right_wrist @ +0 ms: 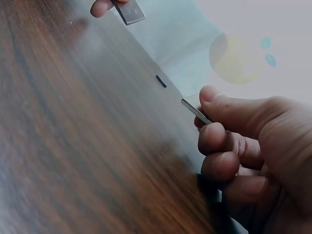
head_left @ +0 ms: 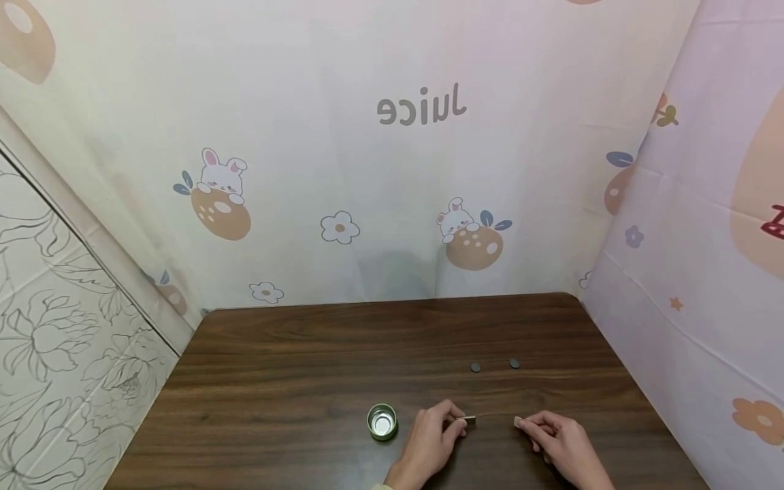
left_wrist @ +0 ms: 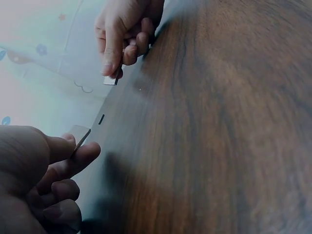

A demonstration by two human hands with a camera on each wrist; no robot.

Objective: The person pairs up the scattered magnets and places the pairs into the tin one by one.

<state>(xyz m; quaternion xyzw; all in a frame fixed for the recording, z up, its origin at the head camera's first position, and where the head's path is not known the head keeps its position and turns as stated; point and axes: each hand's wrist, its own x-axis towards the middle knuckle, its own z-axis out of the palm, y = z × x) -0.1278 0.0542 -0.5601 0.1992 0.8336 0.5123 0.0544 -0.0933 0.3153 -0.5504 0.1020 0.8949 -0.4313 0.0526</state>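
left hand [head_left: 429, 439]: gripping; thumb and finger pinch the first flat piece [head_left: 469, 420], small, thin, straight-edged, with a metallic sheen; its free end points toward the other hand.

right hand [head_left: 566, 446]: gripping; thumb and finger pinch the second flat piece [head_left: 517, 422], of like kind, its free end turned toward the first. the two pieces are held over the table, apart, with a gap between them.

two dark discs: left disc [head_left: 475, 367] and right disc [head_left: 514, 363], small, thin, lying just beyond that gap, near each other, not touching.

tin [head_left: 382, 436]: one, round, green-rimmed, silvery inside, upright, just beside the left hand on its outer side.

table [head_left: 275, 381]: dark brown, wood-grained.

backdrop [head_left: 392, 163]: pale cloth behind, printed with rabbits, fruit, flowers and a mirrored "juice".
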